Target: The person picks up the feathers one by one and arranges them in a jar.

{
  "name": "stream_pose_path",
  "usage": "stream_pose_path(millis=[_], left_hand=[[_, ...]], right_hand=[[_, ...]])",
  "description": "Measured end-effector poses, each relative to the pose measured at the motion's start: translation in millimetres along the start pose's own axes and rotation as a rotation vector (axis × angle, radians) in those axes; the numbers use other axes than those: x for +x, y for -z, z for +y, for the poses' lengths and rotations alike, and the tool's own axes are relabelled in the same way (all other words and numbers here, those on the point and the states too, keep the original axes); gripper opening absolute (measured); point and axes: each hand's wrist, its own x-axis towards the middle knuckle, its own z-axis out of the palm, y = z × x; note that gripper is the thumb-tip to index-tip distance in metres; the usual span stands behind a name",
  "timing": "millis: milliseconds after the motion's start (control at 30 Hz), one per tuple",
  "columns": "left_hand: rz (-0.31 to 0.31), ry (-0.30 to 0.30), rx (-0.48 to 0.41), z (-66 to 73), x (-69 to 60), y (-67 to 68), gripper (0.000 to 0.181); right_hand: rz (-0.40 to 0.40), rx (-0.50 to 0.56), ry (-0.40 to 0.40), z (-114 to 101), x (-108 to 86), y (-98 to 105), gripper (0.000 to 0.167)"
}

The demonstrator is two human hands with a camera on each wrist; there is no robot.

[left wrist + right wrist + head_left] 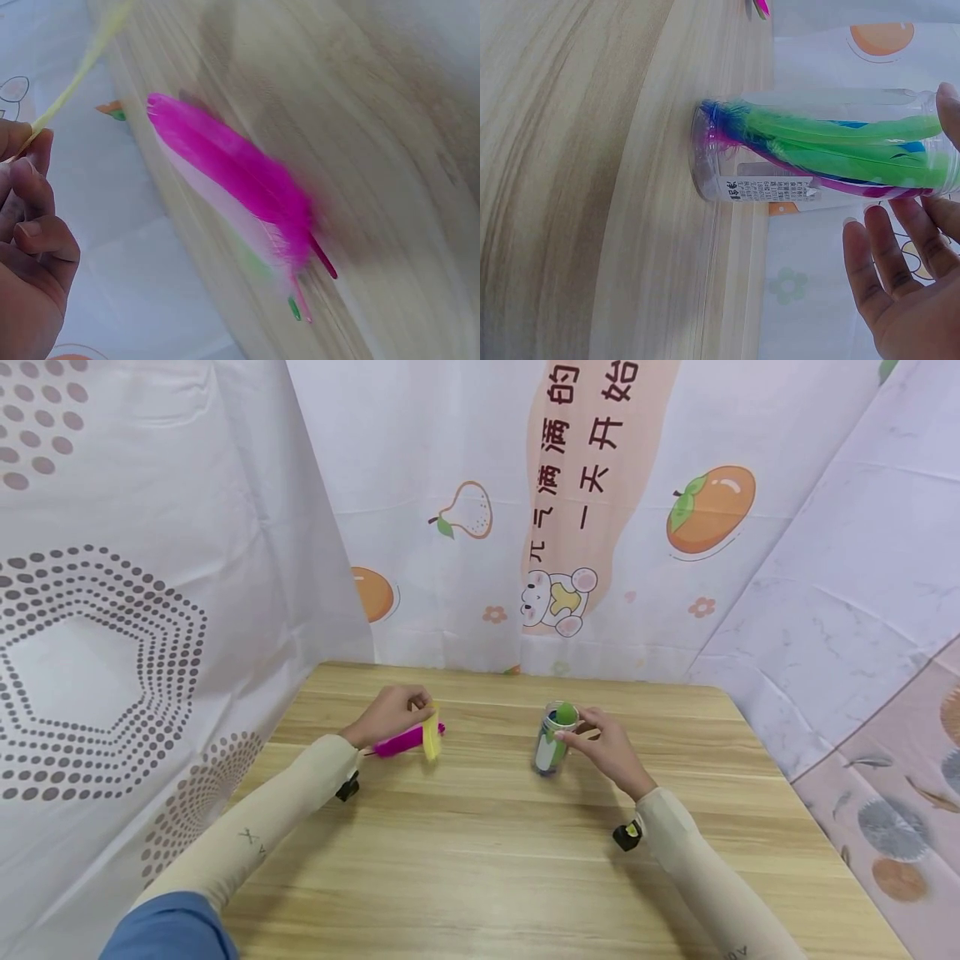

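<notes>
Pinched between the left hand's (396,714) thumb and fingertips is a yellow feather (431,737), hanging just above the tabletop. Beneath it on the wood lies a magenta feather (232,161), overlapping a pale pink one (214,187) and a green-tipped one. A clear jar (546,752) stands upright with green feathers (840,154), blue feathers and a magenta one inside. The right hand (915,292) has its thumb and index finger at the jar's rim, on opposite sides, with the other fingers loosely spread.
The wooden table (480,877) reaches back to a white printed curtain (420,460). More patterned cloth (150,610) hangs at the left, and marbled cloth (847,577) at the right. The jar is to the right of the loose feathers.
</notes>
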Motion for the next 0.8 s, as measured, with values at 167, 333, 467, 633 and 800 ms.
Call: stream_pose_path(millis=[167, 333, 467, 633, 800], left_hand=[[0.011, -0.013, 0.008, 6.2, 4.4, -0.9, 0.011], [0.019, -0.016, 0.012, 15.2, 8.8, -1.8, 0.009], [0.018, -0.026, 0.02, 21.8, 13.4, -1.7, 0.01], [0.022, -0.049, 0.032, 27.9, 19.7, -2.8, 0.009], [0.028, -0.079, 0.013, 35.3, 25.7, -4.4, 0.009]], right_hand=[[0.005, 0.001, 0.007, -0.1, -0.7, 0.1, 0.063], [0.009, -0.006, 0.024, -0.1, -1.3, 0.1, 0.063], [0.009, -0.007, 0.028, 0.3, -0.9, 0.6, 0.063], [0.004, -0.003, 0.023, 1.5, -0.8, 0.8, 0.063], [0.006, -0.005, 0.023, 1.8, -0.6, 1.0, 0.065]])
